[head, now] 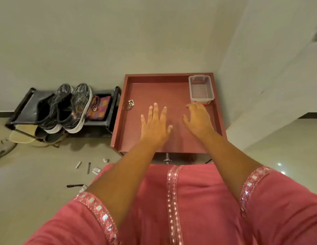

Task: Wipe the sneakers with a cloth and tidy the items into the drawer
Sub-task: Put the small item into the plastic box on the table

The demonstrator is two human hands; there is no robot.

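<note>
A pair of black sneakers point(69, 106) with white soles stands on a low black shoe rack point(21, 110) at the left. To its right stands a reddish-brown cabinet with a raised rim point(118, 121). My left hand point(155, 124) hovers flat over the cabinet top, fingers straight and spread. My right hand point(198, 119) is over the top too, fingers loosely curled, holding nothing, just in front of a clear plastic box point(201, 89) in the far right corner. A small bunch of keys point(130, 104) lies at the top's left edge. No cloth is visible.
A colourful checked pouch point(99, 108) sits on the rack beside the sneakers. Several small items point(88, 167) lie scattered on the floor in front of the cabinet. Sandals point(23, 137) lie under the rack. A metal knob point(167, 157) shows below the cabinet's front edge. Walls close in behind and right.
</note>
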